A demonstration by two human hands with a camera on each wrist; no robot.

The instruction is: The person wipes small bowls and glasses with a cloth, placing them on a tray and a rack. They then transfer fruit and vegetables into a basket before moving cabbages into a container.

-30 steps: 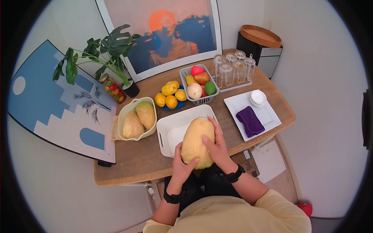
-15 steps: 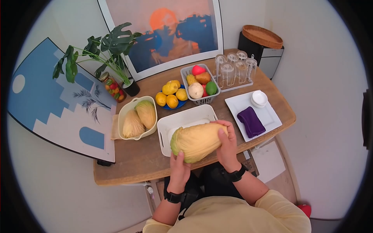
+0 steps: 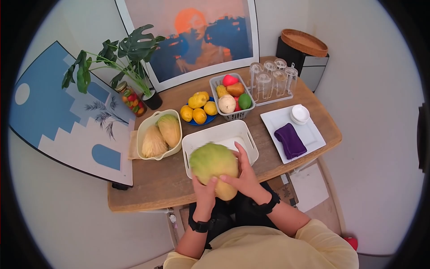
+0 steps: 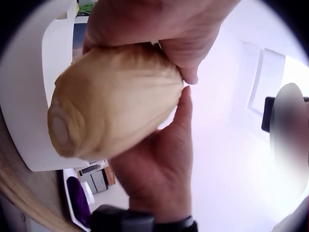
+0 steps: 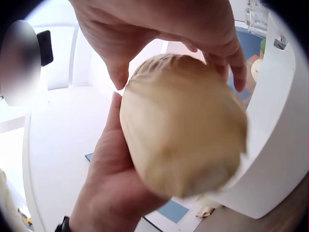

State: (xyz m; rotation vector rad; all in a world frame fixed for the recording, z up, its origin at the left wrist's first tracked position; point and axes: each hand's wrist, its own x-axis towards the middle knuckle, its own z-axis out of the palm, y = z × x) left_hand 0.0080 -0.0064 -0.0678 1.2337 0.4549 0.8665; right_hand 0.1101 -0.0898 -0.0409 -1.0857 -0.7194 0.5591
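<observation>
A napa cabbage [image 3: 215, 163] is held in front of me, over the near side of a white basin [image 3: 190, 140]. Its green leafy end faces up and away in the head view, while the pale cut stem end shows in the left wrist view. My left hand [image 3: 205, 195] holds its left side, thumb on the near face. On the other side my right hand [image 3: 246, 181] has its thumb against the cabbage, with the fingers spread along the far right side. Both thumbs lie close together. In the right wrist view the cabbage [image 5: 186, 125] is blurred.
A cream basket [image 3: 179, 145] with two more napa cabbages stands left. Behind the basin are a blue plate [image 3: 200, 123] of yellow fruit and a grey basket [image 3: 235, 116] of produce. To the right lies a white square tray [image 3: 313, 140] with a purple cloth [image 3: 290, 140]; glasses [image 3: 264, 85] stand behind.
The cabbage has been turned between both hands: from upright with its green end toward me, to sideways, to green end up and away. Both hands have shifted their hold and come closer together.
</observation>
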